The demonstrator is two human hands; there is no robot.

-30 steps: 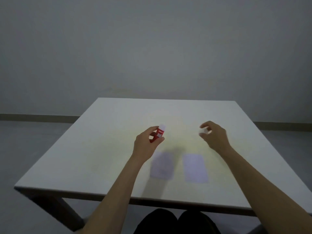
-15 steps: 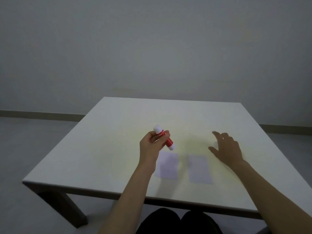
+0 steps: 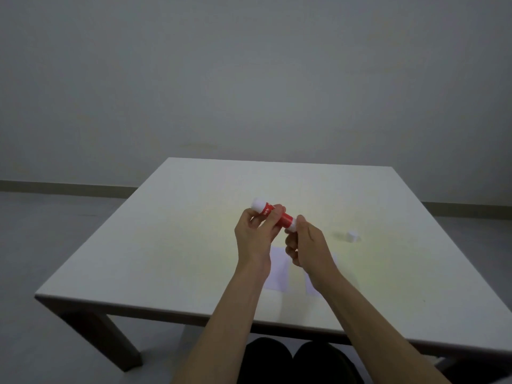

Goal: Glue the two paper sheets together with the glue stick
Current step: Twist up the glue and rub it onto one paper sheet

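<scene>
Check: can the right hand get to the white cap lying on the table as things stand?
Probably yes: the cap lies alone just right of the right hand, nothing between them. But that hand now grips the glue stick end, so it must release first.

head-worn view, forward-down over table (image 3: 166, 245)

Both hands raised together, left hand (image 3: 256, 235) and right hand (image 3: 310, 246) each closed in a pinch.

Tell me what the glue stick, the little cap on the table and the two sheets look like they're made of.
Glue stick: looks like smooth plastic, a red printed barrel with white ends. Cap: small and white, probably the same plastic; too small to be sure. Left sheet and right sheet: thin matte pale paper, lying flat on the table.
</scene>
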